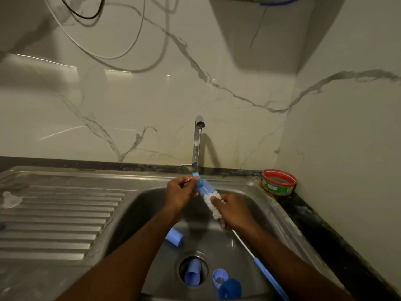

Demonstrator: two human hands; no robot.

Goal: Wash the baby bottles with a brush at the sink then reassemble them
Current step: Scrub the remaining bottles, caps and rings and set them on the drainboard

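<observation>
Up over the sink (249, 192), the left hand (181, 193) pinches the blue tip of the bottle brush (209, 197) while the right hand (233, 211) grips its white bristles, under the tap (197, 144). Blue bottle parts (174, 236) lie in the basin below; a clear teat (10, 199) rests on the drainboard.

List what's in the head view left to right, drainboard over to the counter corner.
Clear teat on the drainboard → left hand → brush → right hand → red-rimmed tub on the counter corner.
</observation>
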